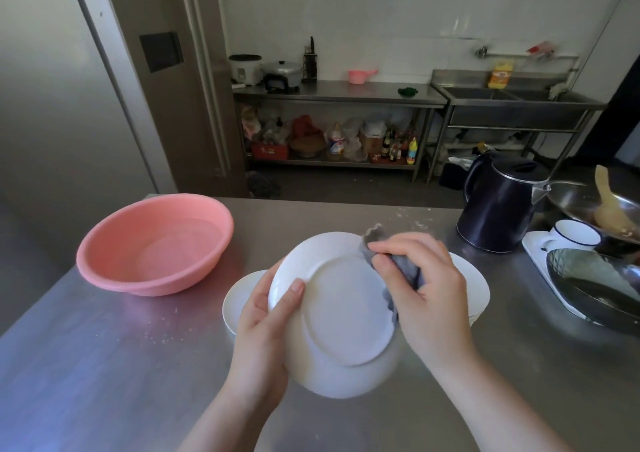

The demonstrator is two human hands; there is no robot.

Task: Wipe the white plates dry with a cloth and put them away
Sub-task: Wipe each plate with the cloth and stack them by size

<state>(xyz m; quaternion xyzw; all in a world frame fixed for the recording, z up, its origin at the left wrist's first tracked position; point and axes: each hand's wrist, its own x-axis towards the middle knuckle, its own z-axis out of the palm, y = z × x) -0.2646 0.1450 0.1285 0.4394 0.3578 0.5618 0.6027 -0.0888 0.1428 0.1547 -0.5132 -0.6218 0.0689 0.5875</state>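
Observation:
A white plate (pixel 341 309) is held tilted above the steel table (pixel 104 365), its underside facing me. My left hand (pixel 263 333) grips its left rim, thumb on the underside. A grey cloth (pixel 403 271) is bunched in my right hand (pixel 422 288), which presses it against the plate's upper right edge. Another white plate (pixel 235 299) lies on the table behind my left hand. More white plates (pixel 476 288) lie partly hidden behind my right hand.
A pink basin (pixel 152 243) holding water stands at the left. A dark kettle (pixel 495 205) stands at the right, with a white mug (pixel 575 233), a dark pan (pixel 602 288) on a white tray, and a metal bowl (pixel 568 198) with a wooden spatula.

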